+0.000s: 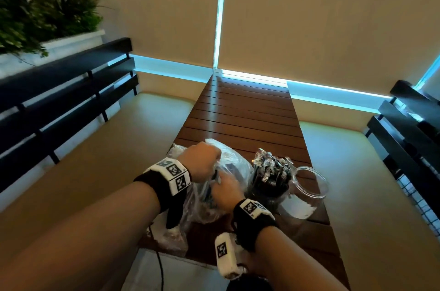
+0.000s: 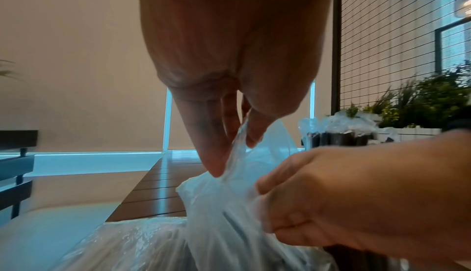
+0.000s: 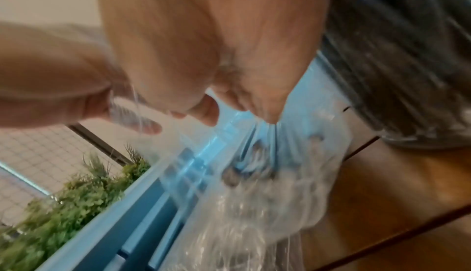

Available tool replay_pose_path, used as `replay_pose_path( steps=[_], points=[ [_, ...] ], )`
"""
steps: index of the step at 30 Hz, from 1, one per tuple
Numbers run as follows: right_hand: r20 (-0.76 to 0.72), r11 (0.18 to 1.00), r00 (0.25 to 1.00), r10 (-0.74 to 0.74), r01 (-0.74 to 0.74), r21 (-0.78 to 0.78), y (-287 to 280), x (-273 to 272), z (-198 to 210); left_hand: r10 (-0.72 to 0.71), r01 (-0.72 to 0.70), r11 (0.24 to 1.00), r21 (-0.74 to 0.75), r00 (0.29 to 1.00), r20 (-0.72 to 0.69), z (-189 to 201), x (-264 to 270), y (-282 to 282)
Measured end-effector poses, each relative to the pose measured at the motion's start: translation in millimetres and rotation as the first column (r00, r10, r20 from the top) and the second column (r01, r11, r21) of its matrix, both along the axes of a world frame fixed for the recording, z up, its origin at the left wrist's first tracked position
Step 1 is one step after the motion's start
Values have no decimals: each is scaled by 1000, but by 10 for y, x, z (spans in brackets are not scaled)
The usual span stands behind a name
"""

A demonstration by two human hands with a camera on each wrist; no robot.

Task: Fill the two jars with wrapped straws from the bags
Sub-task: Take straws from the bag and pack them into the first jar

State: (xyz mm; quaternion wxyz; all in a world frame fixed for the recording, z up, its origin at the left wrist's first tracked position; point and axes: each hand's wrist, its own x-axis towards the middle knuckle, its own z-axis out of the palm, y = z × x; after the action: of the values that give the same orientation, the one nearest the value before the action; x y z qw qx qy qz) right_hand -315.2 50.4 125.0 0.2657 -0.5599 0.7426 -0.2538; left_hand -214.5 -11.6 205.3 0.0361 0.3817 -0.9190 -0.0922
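Note:
On the slatted wooden table [image 1: 240, 109] lies a clear plastic bag [image 1: 234, 163] with dark wrapped straws inside. My left hand [image 1: 214, 167] pinches the bag's top edge between thumb and fingers [image 2: 211, 154]. My right hand [image 1: 220, 184] grips the same bag [image 2: 229, 225] just below and to the right. In the right wrist view my right hand [image 3: 239, 118] bunches the blurred bag [image 3: 254, 184]. To the right stands a jar [image 1: 270, 181] packed with wrapped black straws. Beside it is an empty glass jar [image 1: 309, 187].
A second clear bag [image 1: 172, 237] lies at the table's near left corner, under my left wrist. Cushioned benches [image 1: 114, 148] with dark slatted backs flank the table. Plants in a white planter [image 1: 59, 45] sit at the far left. A black cable [image 1: 160, 267] hangs off the near edge.

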Motion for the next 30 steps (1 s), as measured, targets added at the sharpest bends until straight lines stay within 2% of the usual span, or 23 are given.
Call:
replay_pose_path(
  steps=[2, 4, 7, 9, 11, 13, 17, 20, 24, 27, 30],
  points=[
    [-107, 999, 994, -22, 27, 46, -69, 80, -84, -15, 15, 1000, 25, 1000, -17, 10, 18, 46],
    [-202, 993, 979, 21, 3, 117, -129, 135, -204, -29, 30, 999, 40, 999, -36, 13, 37, 71],
    [-220, 979, 974, 52, -7, 203, -122, 181, -151, -51, 55, 997, 58, 997, -58, 12, 80, 83],
    [-294, 967, 948, 123, -48, 250, -124, 169, -149, -52, 57, 996, 65, 996, -74, 1, 107, 86],
    [-367, 974, 921, 132, -51, 222, -119, 145, -158, -51, 57, 997, 61, 995, -87, -9, 114, 83],
    [-362, 983, 927, 97, -32, 181, -86, 125, -121, -63, 67, 997, 46, 993, -97, -19, 108, 88],
    [-328, 979, 944, 48, 21, 202, -105, 93, -82, -73, 81, 995, 59, 990, -120, -21, 65, 98],
    [-310, 974, 947, 83, -11, 226, -112, 54, -30, -67, 77, 995, 62, 988, -137, -41, 29, 85],
    [-251, 958, 965, 79, -4, 287, -169, 46, 54, -21, 31, 997, 65, 989, -146, -96, -16, 30],
    [-263, 931, 954, 145, -41, 364, -219, 53, 171, 42, -32, 997, 69, 988, -149, -140, -53, -46],
    [-290, 933, 940, 180, -69, 354, -180, -23, 393, 121, -115, 992, 49, 982, -148, -225, -98, -146]
  ],
)
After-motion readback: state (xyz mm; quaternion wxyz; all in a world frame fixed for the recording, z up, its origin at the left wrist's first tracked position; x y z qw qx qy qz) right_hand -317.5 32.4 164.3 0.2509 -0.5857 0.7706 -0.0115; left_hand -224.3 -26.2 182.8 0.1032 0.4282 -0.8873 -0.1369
